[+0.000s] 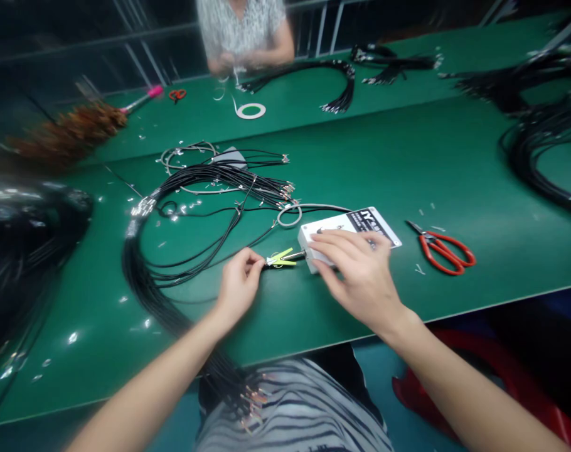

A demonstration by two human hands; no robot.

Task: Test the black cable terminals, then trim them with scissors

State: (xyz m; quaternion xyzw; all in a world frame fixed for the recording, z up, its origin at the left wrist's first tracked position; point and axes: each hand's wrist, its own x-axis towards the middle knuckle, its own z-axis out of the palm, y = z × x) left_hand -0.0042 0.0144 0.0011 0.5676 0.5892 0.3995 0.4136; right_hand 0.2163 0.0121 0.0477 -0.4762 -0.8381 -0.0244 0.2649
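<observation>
My left hand [241, 279] pinches the end of a black cable beside a yellow-green clip [282, 257]. A metal tip joins that clip to the side of a white box [323, 226] with a black printed label. Over the front of the box lies my right hand [356, 270], its fingers spread on the top and the thumb at the near side. A thick bundle of black cables [137, 276] curves left of my hands, wrapped with a shiny band, and its lower end hangs over the table edge onto my lap.
Red-handled scissors [448, 252] lie right of the box. More black cables [530, 150] are at the far right and a dark pile [26, 238] at the left. Across the green table [408, 157], a person [248, 37] works near a white tape roll [250, 111].
</observation>
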